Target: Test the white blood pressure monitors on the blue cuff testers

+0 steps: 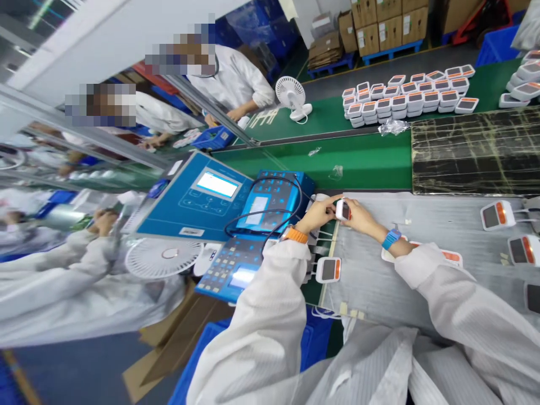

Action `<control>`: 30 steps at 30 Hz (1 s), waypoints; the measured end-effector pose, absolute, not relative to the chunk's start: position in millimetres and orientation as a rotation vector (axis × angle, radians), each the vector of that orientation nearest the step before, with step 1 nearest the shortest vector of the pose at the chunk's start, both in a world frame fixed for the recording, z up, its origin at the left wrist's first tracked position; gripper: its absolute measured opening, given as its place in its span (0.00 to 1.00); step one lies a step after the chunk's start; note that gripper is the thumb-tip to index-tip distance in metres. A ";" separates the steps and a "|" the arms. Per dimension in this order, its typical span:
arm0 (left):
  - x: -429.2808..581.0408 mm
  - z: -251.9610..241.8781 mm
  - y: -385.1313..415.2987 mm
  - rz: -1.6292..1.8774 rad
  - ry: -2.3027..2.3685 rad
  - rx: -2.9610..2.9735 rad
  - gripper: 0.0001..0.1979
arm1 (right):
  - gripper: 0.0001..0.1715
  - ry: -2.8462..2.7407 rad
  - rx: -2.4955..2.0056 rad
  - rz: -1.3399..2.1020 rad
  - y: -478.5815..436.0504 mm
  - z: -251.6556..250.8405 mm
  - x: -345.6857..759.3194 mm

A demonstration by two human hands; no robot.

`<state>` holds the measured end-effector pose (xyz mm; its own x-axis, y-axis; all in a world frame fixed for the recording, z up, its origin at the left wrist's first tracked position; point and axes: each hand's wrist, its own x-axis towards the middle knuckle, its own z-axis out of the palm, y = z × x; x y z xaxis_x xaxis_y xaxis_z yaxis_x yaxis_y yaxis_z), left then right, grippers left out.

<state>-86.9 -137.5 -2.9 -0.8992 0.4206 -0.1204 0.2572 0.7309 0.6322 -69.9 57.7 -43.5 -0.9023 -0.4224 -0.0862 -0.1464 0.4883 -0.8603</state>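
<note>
My left hand (318,214), with an orange wristband, and my right hand (358,217), with a blue wristwatch, both grip a small white device (343,210) with a dark screen. They hold it just above a grey antistatic mat (379,292). Several similar devices with orange-trimmed screens lie on the mat, including one (498,215) to the right. Another device (328,269) sits below my left hand with cables attached. A further one (426,251) is partly hidden under my right forearm.
Blue electronic test panels (202,194) with screens, keypads and black cables stand left of my hands. Beyond lies a green conveyor belt (337,154) with stacked white devices (405,101) and a small white fan (293,98). Co-workers (230,79) work at the far left.
</note>
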 end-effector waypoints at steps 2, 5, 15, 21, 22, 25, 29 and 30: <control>-85.6 -6.4 -137.3 0.897 2.758 0.503 0.36 | 0.48 2.499 -0.476 -1.304 52.4 -43.4 -72.1; -83.5 -9.9 -135.9 0.864 2.827 0.474 0.34 | 0.47 2.536 -0.480 -1.273 51.0 -44.1 -72.7; -28.7 23.5 -165.6 0.482 2.933 0.495 0.13 | 0.30 2.733 -0.578 -0.869 119.5 -33.6 -24.7; -4.9 3.5 -179.3 0.585 2.711 0.659 0.10 | 0.51 2.899 -0.511 -0.477 169.7 -43.2 34.2; -4.2 -0.4 -178.3 0.591 2.722 0.672 0.09 | 0.53 2.901 -0.514 -0.457 173.5 -46.4 42.6; -5.4 -7.3 -173.0 0.538 2.823 0.642 0.09 | 0.51 2.934 -0.539 -0.495 178.5 -54.3 60.6; -11.0 -6.8 -164.7 0.316 2.854 0.564 0.09 | 0.46 3.021 -0.565 -0.671 178.5 -58.2 69.6; -12.4 -6.4 -162.9 0.273 2.838 0.565 0.09 | 0.44 3.029 -0.576 -0.697 178.7 -58.4 69.9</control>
<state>-12.4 -162.9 -6.4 -0.8979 0.3964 -0.1914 0.3527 0.9080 0.2260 69.9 178.7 -58.4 -0.9335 -0.3445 0.0993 -0.3532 0.8365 -0.4188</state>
